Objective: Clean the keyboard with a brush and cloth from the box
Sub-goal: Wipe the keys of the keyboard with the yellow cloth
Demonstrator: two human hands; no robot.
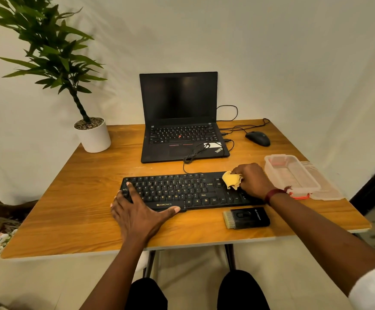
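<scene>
A pale wall stands behind a square wooden table (pixel 75 198). On the table sits a flat black plastic keyboard with yellow letters (pixel 182 191). It lies near the front edge, right in front of the person. Its long side runs left to right, and the space bar edge faces the person.

The left hand (pixel 137 211) lies flat and open on the left end of the keyboard, fingers spread. It looks like it is pressing down to keep the keyboard from sliding. The right hand (pixel 252 181) is closed around a bunched-up soft yellow cloth (pixel 232 180). The cloth touches the keys at the right end, near the number keys.

So I think the wiping step is going on now. The small black brush with pale bristles (pixel 245 218) lies on the table just in front of the keyboard, with nobody holding it. Its bristles point to the left.

The clear plastic box (pixel 291 173) stands open at the right, with its clear lid (pixel 325 186) just beside it.

The next move should be to rub the cloth along the rows of keys, going toward the left. That needs a soft push, and the left hand must make room when the cloth gets there.
</scene>
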